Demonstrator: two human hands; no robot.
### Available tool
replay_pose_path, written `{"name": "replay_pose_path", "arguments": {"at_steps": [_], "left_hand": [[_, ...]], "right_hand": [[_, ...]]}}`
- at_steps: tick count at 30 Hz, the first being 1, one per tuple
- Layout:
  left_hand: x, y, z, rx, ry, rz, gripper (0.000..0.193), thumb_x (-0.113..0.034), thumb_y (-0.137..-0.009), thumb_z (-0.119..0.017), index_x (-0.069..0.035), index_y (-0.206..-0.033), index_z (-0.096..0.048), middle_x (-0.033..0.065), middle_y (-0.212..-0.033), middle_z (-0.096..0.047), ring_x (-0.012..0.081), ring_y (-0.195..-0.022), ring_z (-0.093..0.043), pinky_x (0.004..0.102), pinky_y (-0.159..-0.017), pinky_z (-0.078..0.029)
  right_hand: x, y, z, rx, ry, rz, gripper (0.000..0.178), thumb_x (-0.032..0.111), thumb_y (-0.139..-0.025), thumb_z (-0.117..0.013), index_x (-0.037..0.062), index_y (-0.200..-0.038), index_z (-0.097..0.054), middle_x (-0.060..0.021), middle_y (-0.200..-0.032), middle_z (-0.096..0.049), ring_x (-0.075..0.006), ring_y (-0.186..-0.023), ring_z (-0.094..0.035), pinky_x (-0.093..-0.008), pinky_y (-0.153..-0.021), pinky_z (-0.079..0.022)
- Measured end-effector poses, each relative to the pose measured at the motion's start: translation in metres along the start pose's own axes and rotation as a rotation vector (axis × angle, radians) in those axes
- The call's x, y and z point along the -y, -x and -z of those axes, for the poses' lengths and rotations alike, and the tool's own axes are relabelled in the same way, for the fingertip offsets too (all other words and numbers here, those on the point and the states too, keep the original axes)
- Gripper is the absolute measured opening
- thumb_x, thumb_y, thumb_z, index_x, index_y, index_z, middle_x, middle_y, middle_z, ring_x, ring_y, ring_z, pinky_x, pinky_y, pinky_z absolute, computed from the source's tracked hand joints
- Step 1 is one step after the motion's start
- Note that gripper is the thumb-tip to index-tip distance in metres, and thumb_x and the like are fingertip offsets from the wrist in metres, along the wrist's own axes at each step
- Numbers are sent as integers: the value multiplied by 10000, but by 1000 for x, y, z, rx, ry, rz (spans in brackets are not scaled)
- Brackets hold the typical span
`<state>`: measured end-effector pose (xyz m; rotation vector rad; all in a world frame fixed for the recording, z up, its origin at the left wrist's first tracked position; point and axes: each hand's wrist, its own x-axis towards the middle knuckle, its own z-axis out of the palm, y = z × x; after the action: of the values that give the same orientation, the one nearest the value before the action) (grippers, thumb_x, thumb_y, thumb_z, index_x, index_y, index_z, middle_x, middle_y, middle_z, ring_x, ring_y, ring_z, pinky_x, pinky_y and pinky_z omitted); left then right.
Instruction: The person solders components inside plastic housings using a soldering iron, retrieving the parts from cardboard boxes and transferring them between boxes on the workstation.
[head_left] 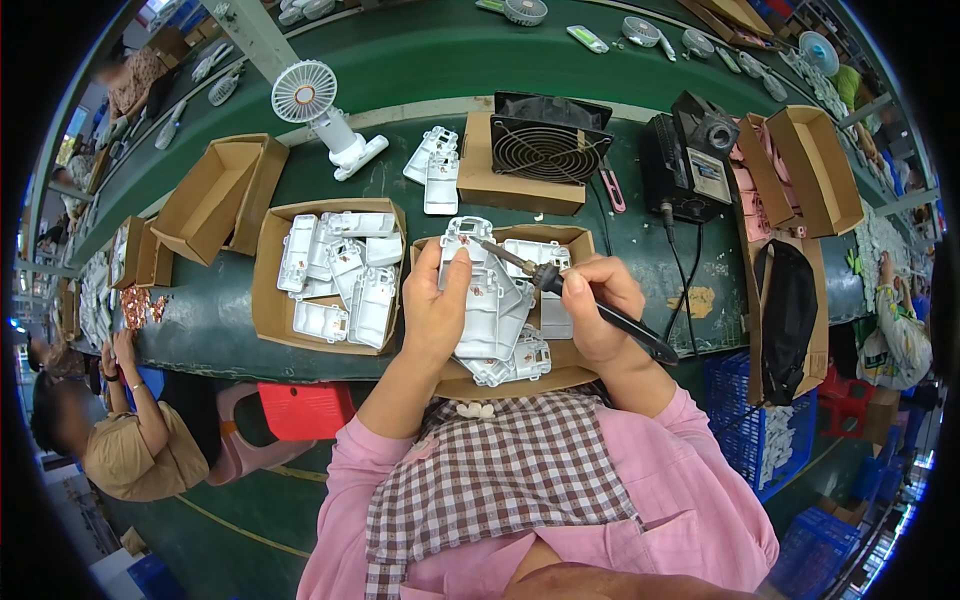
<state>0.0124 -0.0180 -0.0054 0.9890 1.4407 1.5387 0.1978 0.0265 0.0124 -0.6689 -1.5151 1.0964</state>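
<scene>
The left hand (435,315) pinches a white plastic housing (468,232) near its upper end, thumb on top, above an open carton (560,380) at the near edge of the desk (215,310). The right hand (603,305) grasps a soldering iron (548,279) by its black handle, pen-fashion, its tip angled leftward to the housing's upper part; whether it touches is too small to tell. The grip seems meant to steady the piece while leaving its face open to the tip, and the carton below keeps similar white housings (495,310) within easy reach. Another carton (265,325) of white housings stands just to the left, also near that edge. Farther back, a black cooling fan (550,150) is raised on a cardboard box (520,197), facing the hands, probably to draw off fumes; a black power unit (685,165) stands to its right, perhaps so its cord clears the work. The held housing looks glossy and shallow, with cut-outs and small coppery spots by the thumb.
</scene>
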Motion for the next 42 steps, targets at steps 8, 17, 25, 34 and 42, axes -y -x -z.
{"name": "replay_pose_path", "arguments": {"at_steps": [8,17,25,34,42], "left_hand": [[4,-1,1,-15,-82,-60,182,-119,-930,-532,12,-1047,-579,84,-896,-649,113,-807,-562,268,-725,-456],[5,0,2,-21,-80,-30,172,-121,-931,-529,8,-1033,-580,86,-885,-648,120,-793,-569,271,-713,-459],[7,-1,2,-27,-94,-41,162,-115,-924,-532,6,-1020,-581,86,-854,-640,119,-766,-562,275,-689,-458],[5,0,2,-24,-65,8,154,-118,-925,-534,2,-1006,-584,74,-823,-638,107,-741,-556,270,-667,-457],[0,1,0,-14,-143,-44,153,-121,-920,-537,5,-987,-591,83,-810,-637,112,-724,-553,279,-655,-457]], "right_hand": [[1,-3,-3,14,97,-4,100,57,-837,-638,7,-802,-560,-50,-648,-593,-92,-538,-528,-233,-492,-406],[3,-4,-4,30,148,-23,98,57,-821,-646,14,-791,-564,-50,-635,-586,-89,-523,-519,-235,-482,-398],[4,-6,-5,22,117,-26,101,58,-828,-641,11,-785,-562,-45,-640,-591,-83,-528,-520,-231,-486,-404],[0,-3,-3,2,122,-16,104,69,-835,-640,11,-796,-563,-47,-650,-596,-83,-541,-526,-234,-495,-412],[2,-3,-2,3,109,-51,114,86,-843,-646,12,-808,-566,-43,-664,-599,-81,-565,-535,-228,-521,-430]]}}
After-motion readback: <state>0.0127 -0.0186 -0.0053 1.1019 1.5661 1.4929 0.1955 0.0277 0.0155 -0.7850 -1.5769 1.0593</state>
